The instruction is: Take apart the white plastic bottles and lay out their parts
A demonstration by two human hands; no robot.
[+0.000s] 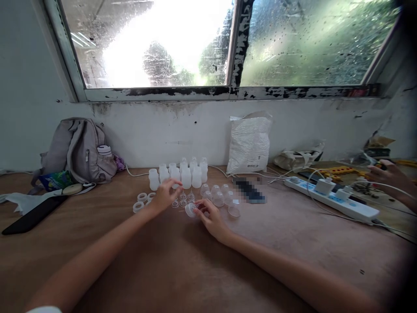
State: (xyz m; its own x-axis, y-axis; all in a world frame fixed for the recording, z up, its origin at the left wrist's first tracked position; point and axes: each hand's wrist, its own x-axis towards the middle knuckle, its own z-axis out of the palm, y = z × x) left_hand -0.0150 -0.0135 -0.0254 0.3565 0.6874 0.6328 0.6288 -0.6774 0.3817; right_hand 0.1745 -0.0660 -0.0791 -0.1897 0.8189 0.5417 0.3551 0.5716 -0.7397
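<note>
My right hand (213, 219) pinches a whitish, translucent bottle collar (190, 210) just above the tabletop; whether a nipple sits in it is too small to tell. My left hand (167, 194) hovers in front of the milky baby bottles (186, 178), its fingers apart with nothing visible between them. Several of these bottles stand in rows, and some at the back right carry tops. Below the left wrist lie loose white rings (138, 206), partly hidden by the forearm. Small clear nipples (183, 203) sit between my hands. Clear dome caps (217, 198) are grouped beyond my right hand.
A grey backpack (78, 152), a black flat case (34, 215) and white tissue (28, 201) lie left. Behind stands a white plastic parcel (249, 143). To the right are a phone (249, 191), a power strip (332, 200) with cables, and another person's hand (389, 178).
</note>
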